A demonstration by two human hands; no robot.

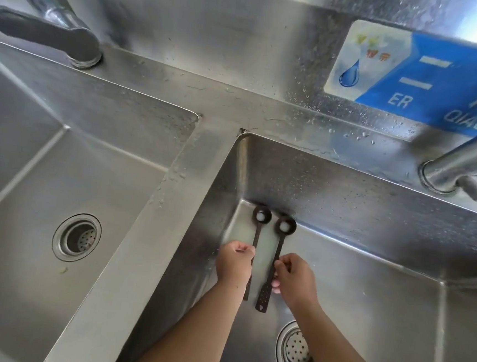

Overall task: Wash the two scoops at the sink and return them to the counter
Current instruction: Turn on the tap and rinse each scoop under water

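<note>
Left grip [234, 262], right grip [295, 275] — both pinching, fingers curled.

A blue sign [430, 82] sticks on the steel backsplash [216, 20].

A stainless steel sink unit [266, 117] is filling the whole view, daylight glinting off its brushed metal. Two deep basins are sitting side by side: the left basin [25, 168] and the right basin [381, 285], with a flat steel divider [169, 203] running between them. A round strainer drain [76, 237] is showing in the left, another drain [297, 352] in the right. A tap [48, 28] is standing behind each basin, the right tap [469, 169] partly cropped. Water droplets [351, 127] are clinging to the back ledge. A blue and white sticker [427, 82] is sitting on the steel backsplash [216, 20].
</note>
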